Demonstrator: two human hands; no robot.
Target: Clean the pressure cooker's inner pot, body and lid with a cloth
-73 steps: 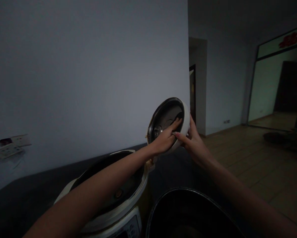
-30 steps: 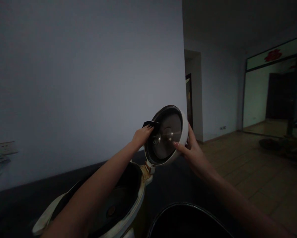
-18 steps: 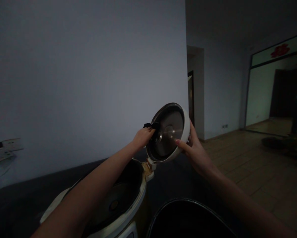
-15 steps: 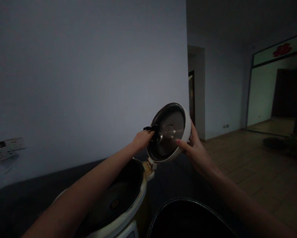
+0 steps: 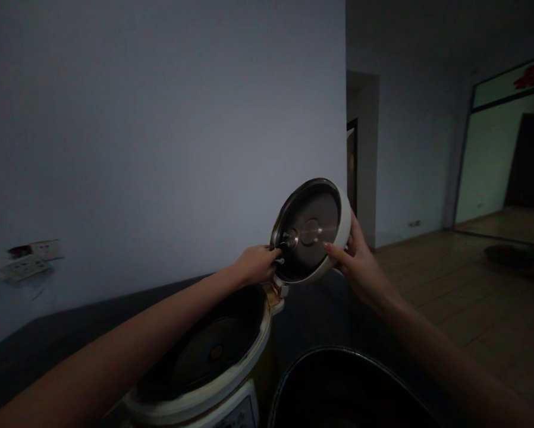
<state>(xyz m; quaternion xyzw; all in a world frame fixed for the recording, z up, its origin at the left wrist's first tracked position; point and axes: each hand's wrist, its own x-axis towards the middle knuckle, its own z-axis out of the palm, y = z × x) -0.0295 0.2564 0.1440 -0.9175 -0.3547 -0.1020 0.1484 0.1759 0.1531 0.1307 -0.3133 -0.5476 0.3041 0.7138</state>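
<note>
A rice cooker [image 5: 244,371] stands below me, its inner pot out and the dark heating plate [image 5: 216,352] showing. Its white-rimmed lid [image 5: 309,252] is swung up on the hinge [image 5: 276,295], metal underside toward me. My right hand [image 5: 360,267] grips the lid's right side, thumb over the rim and fingers behind it. Against the lid's lower left inner edge, near a small round valve, my left hand [image 5: 258,263] is closed with its fingers curled. The dark cloth it held earlier is now almost wholly hidden by the hand.
A black inner pot [image 5: 338,352] stands at the cooker's right on the dark tabletop [image 5: 300,333]. Behind is a pale wall [image 5: 182,148] with sockets [image 5: 30,258] at left. A tiled floor [image 5: 432,279] and a glass partition [image 5: 490,160] lie to the right.
My left hand has slid down along the lid's inner left edge, and the dark cloth has dropped out of sight. The right hand keeps its grip. The view has shifted slightly.
</note>
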